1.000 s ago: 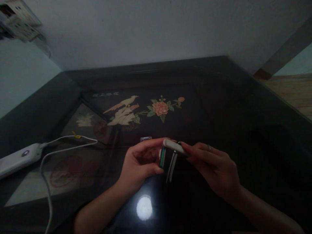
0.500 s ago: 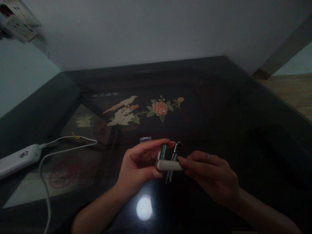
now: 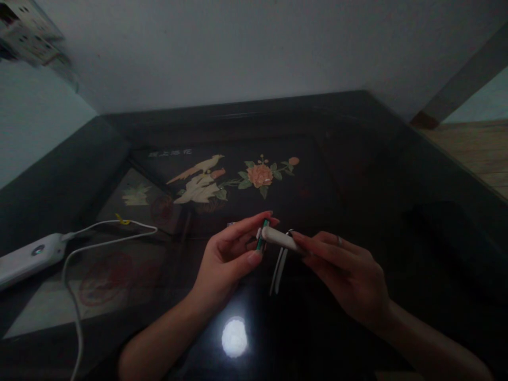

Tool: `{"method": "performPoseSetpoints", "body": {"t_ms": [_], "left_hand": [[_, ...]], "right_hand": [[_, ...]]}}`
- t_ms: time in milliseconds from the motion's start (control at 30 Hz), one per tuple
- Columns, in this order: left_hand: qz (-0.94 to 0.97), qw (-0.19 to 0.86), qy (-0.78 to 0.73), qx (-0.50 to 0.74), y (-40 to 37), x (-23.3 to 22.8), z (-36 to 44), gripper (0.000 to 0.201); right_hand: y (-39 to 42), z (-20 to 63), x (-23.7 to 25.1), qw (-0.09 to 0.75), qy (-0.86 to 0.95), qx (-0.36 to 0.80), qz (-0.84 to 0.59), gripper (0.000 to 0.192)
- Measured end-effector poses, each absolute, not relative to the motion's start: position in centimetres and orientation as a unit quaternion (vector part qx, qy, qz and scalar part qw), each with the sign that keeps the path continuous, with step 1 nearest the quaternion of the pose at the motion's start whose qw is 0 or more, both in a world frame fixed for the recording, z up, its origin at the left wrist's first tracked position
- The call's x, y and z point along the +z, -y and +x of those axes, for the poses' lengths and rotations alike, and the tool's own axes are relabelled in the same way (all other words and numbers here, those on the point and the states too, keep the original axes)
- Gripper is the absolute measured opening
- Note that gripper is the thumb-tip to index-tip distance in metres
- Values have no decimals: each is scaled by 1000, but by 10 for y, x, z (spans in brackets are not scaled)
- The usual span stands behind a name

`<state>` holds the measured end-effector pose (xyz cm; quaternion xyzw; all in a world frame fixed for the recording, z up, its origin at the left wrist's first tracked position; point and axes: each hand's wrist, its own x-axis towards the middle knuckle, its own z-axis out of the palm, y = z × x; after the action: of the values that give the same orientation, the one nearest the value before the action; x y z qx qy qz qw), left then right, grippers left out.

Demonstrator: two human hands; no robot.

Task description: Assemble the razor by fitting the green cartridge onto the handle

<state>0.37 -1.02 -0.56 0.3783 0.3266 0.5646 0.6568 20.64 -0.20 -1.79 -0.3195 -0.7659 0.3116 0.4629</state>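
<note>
My left hand (image 3: 228, 251) pinches a small flat green-and-white piece (image 3: 262, 235) upright between thumb and fingertips. In my right hand (image 3: 345, 267), the thumb and fingers close on a slim white rounded case (image 3: 280, 238). The case's left end meets or overlaps the green-and-white piece; whether they touch, I cannot tell. A light strap (image 3: 280, 270) with a small metal ring at its top hangs below the case, close to my right fingertips. Behind my left fingers, a small clear item (image 3: 231, 224) is mostly hidden.
A white power bank (image 3: 34, 258) lies at the left with a white cable (image 3: 70, 280) running from it. The dark glossy table (image 3: 349, 328) shows a bird-and-flower picture (image 3: 260, 175). A dark object (image 3: 448, 233) is at the right; wall sockets (image 3: 29, 39) are upper left.
Both hands have risen slightly. The white case has moved up and now slants down to the right, and the green-and-white piece shows more beside its end.
</note>
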Motion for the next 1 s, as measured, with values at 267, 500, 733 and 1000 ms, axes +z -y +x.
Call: {"method": "performPoseSetpoints", "body": {"t_ms": [267,500,733,1000], "left_hand": [[379,634,-337,584,9,-6,3,47],[350,628,-346,603,7,-7,4,40],[348,623,-348,608,7,-7,5,37],[355,627,-340,604,9,-7,4,38]], "right_hand": [[2,203,-22,441,774,314,-328,48],[5,202,-21,434,789,323,-290,52],[5,201,-24,442,779,335,-292,51],[4,200,-21,451,769,342,-297,48]]}}
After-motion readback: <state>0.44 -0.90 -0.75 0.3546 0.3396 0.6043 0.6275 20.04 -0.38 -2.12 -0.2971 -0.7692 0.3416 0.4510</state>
